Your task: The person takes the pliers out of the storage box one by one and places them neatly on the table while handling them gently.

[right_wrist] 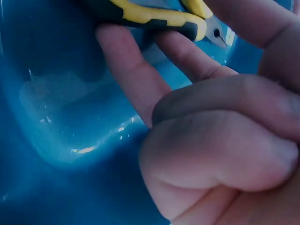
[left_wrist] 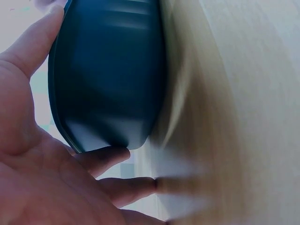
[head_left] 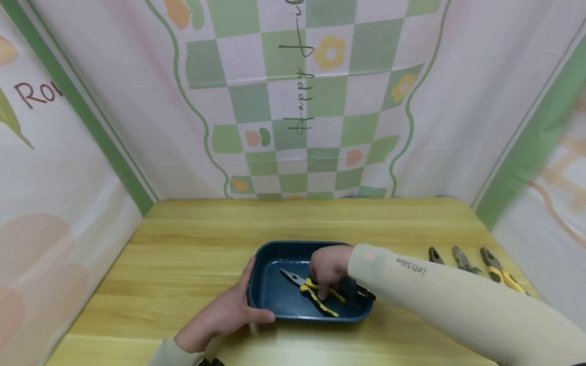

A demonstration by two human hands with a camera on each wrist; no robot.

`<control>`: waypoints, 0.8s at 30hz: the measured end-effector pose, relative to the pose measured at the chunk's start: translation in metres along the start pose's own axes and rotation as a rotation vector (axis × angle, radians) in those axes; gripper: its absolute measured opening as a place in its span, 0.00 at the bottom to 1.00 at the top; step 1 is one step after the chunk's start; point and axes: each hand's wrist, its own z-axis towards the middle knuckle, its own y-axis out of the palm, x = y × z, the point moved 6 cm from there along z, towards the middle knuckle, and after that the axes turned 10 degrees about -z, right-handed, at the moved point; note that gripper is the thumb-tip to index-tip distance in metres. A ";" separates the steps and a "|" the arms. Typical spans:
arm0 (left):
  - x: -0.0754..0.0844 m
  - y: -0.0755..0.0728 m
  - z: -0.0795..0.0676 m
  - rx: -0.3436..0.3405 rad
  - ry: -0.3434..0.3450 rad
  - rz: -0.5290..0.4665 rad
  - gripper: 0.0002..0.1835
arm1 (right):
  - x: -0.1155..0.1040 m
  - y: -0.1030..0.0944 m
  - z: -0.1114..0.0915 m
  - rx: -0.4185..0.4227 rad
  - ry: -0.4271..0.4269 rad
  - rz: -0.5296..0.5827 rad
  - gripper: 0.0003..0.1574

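A dark blue rectangular tray [head_left: 270, 305] stands on the table. My left hand [head_left: 231, 307] grips its left end, thumb over the near rim and fingers along the outer wall; the left wrist view shows the thumb at the tray's rim [left_wrist: 52, 93]. Inside the tray lie long-nose pliers [head_left: 293, 277] with yellow and black handles, spread apart, their tip toward the far left. My right hand [head_left: 330, 267] reaches down into the tray and holds the pliers by the handles. In the right wrist view two fingertips [right_wrist: 119, 40] touch one handle [right_wrist: 161, 18], with the other fingers curled.
Several pliers lie at the table's right, partly behind my right forearm: dark-jawed pliers [head_left: 436, 255], grey-jawed pliers [head_left: 463, 258] and yellow-handled pliers [head_left: 496, 267]. Printed cloth [head_left: 311, 101] hangs behind and on both sides of the wooden table [head_left: 192, 239].
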 end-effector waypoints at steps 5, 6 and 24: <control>0.001 0.000 0.000 -0.005 -0.006 -0.007 0.68 | -0.005 0.005 0.006 -0.003 0.013 -0.039 0.12; 0.001 0.000 0.000 -0.005 -0.005 -0.007 0.68 | -0.006 0.006 0.007 -0.006 0.011 -0.046 0.12; -0.001 0.000 0.001 -0.005 -0.013 -0.012 0.68 | -0.007 -0.004 0.007 0.036 -0.030 -0.267 0.14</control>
